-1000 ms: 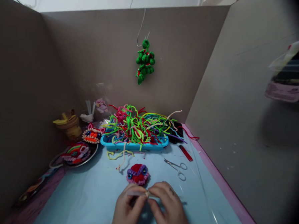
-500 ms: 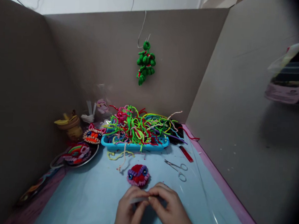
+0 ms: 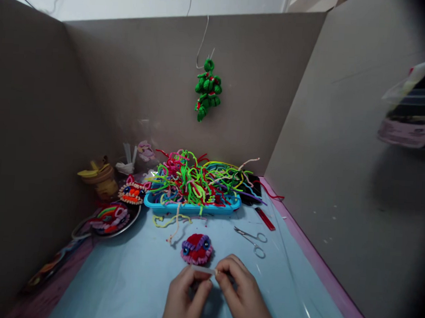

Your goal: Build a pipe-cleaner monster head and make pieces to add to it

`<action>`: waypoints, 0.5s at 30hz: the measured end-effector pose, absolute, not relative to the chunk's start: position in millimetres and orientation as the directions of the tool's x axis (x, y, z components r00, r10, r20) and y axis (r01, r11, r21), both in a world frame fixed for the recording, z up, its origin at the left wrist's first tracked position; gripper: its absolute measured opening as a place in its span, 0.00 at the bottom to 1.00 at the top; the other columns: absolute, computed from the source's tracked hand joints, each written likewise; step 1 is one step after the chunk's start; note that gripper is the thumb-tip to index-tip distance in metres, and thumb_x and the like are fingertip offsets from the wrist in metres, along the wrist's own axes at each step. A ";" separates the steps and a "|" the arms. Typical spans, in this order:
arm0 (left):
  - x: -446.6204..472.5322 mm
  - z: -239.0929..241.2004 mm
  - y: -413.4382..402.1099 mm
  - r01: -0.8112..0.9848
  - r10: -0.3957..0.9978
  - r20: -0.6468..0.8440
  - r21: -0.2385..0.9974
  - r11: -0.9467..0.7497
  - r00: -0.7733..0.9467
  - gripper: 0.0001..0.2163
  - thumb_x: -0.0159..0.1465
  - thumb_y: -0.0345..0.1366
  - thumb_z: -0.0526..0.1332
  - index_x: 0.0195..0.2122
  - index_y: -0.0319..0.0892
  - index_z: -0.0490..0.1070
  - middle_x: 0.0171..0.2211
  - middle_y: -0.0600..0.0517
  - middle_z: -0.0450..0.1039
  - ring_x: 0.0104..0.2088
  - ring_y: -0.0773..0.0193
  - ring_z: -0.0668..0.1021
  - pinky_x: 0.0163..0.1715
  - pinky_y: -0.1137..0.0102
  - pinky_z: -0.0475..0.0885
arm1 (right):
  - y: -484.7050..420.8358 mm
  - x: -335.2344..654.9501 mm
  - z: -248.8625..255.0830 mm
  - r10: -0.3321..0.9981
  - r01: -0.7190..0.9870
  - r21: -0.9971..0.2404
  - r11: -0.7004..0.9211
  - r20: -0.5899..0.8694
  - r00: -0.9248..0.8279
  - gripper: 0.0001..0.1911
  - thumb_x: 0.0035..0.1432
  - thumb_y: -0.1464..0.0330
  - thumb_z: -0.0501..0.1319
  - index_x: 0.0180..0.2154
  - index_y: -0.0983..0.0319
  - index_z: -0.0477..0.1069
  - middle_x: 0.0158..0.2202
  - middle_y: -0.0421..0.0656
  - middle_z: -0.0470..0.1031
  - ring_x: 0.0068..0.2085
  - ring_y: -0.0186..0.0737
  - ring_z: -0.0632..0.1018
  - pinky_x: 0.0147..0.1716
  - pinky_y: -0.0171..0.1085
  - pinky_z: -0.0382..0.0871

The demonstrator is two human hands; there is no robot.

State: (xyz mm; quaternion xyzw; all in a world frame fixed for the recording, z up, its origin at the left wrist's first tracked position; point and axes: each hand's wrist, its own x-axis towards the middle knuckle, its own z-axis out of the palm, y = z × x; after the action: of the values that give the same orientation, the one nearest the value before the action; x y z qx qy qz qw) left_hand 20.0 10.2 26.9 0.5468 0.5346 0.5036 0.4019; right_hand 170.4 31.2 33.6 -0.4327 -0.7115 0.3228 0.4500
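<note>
My left hand (image 3: pixel 186 295) and my right hand (image 3: pixel 241 293) meet low in the middle of the view, fingers pinched together on a short pale pipe cleaner (image 3: pixel 202 270) stretched between them. Just beyond the fingertips lies a round red pipe-cleaner figure (image 3: pixel 196 249) with purple brows and blue eyes, resting on the light blue mat (image 3: pixel 128 278). Neither hand touches the figure.
A blue tray (image 3: pixel 192 203) heaped with coloured pipe cleaners stands behind. Small scissors (image 3: pixel 251 238) and a red stick (image 3: pixel 264 217) lie right. Finished figures (image 3: pixel 132 193) and a plate (image 3: pixel 109 220) sit left. A green figure (image 3: pixel 206 90) hangs on a wire. Cardboard walls enclose the space.
Both hands shifted slightly and the pale pipe cleaner now shows straighter between the fingertips. Everything else on the mat stays where it was.
</note>
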 end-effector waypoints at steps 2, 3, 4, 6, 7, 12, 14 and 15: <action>20.7 28.9 9.6 0.154 0.994 0.085 0.985 -0.074 -0.069 0.13 0.58 0.45 0.63 0.27 0.40 0.77 0.25 0.49 0.76 0.27 0.62 0.75 0.30 0.72 0.69 | 30.5 170.3 32.5 0.897 0.337 -0.833 0.439 0.385 -0.217 0.11 0.65 0.68 0.51 0.30 0.60 0.64 0.29 0.40 0.69 0.31 0.36 0.73 0.30 0.31 0.65; 21.0 30.2 9.4 0.142 0.995 0.071 0.988 -0.061 -0.065 0.13 0.57 0.46 0.63 0.27 0.40 0.77 0.25 0.49 0.76 0.28 0.62 0.75 0.30 0.72 0.69 | 30.3 170.4 31.9 0.894 0.342 -0.827 0.446 0.393 -0.215 0.10 0.65 0.69 0.51 0.30 0.60 0.65 0.29 0.40 0.69 0.32 0.36 0.73 0.30 0.31 0.65; 21.2 31.5 9.2 0.132 0.996 0.060 0.990 -0.051 -0.063 0.13 0.57 0.46 0.64 0.27 0.40 0.77 0.25 0.48 0.77 0.28 0.62 0.75 0.30 0.72 0.69 | 30.1 170.4 31.2 0.891 0.347 -0.821 0.453 0.402 -0.211 0.10 0.65 0.69 0.51 0.30 0.59 0.65 0.29 0.40 0.69 0.32 0.36 0.73 0.30 0.31 0.65; 21.1 33.3 9.2 0.116 0.997 0.041 0.993 -0.033 -0.066 0.14 0.57 0.47 0.64 0.27 0.40 0.78 0.25 0.48 0.77 0.28 0.61 0.76 0.31 0.71 0.69 | 30.0 170.5 29.9 0.885 0.358 -0.809 0.466 0.418 -0.205 0.09 0.65 0.70 0.51 0.31 0.59 0.65 0.30 0.40 0.69 0.32 0.36 0.73 0.31 0.31 0.66; 20.6 33.5 9.6 0.104 0.997 0.027 0.994 -0.020 -0.066 0.14 0.56 0.47 0.65 0.27 0.39 0.78 0.26 0.48 0.78 0.29 0.61 0.76 0.31 0.71 0.70 | 30.0 170.5 29.4 0.881 0.362 -0.803 0.473 0.427 -0.204 0.09 0.65 0.71 0.52 0.31 0.59 0.65 0.30 0.40 0.69 0.32 0.36 0.73 0.31 0.31 0.66; 14.3 28.7 14.2 -0.008 0.993 -0.104 0.995 0.104 0.050 0.17 0.53 0.49 0.67 0.29 0.38 0.78 0.26 0.48 0.78 0.28 0.63 0.75 0.30 0.72 0.68 | 30.7 170.5 28.5 0.875 0.374 -0.791 0.484 0.438 -0.207 0.08 0.63 0.72 0.52 0.31 0.59 0.65 0.30 0.40 0.69 0.32 0.37 0.73 0.30 0.32 0.66; 12.4 27.4 16.0 -0.057 0.985 -0.138 0.988 0.144 0.102 0.18 0.52 0.50 0.68 0.30 0.37 0.78 0.25 0.48 0.78 0.26 0.64 0.74 0.29 0.72 0.67 | 30.9 170.5 28.5 0.878 0.373 -0.794 0.479 0.433 -0.206 0.07 0.62 0.72 0.53 0.31 0.59 0.65 0.30 0.40 0.70 0.32 0.37 0.73 0.30 0.32 0.67; 12.1 27.5 16.6 -0.081 0.983 -0.146 0.984 0.155 0.112 0.18 0.52 0.49 0.69 0.30 0.36 0.78 0.25 0.48 0.77 0.26 0.65 0.74 0.29 0.72 0.67 | 30.9 170.5 28.4 0.880 0.373 -0.797 0.474 0.428 -0.205 0.07 0.62 0.73 0.54 0.31 0.59 0.65 0.30 0.40 0.70 0.32 0.37 0.73 0.31 0.32 0.67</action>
State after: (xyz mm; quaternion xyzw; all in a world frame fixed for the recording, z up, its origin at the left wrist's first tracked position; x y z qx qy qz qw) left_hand 12.1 16.6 27.5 0.4634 0.4864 0.4556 0.5841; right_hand 170.5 30.9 28.4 -0.4318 -0.7254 0.2762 0.4594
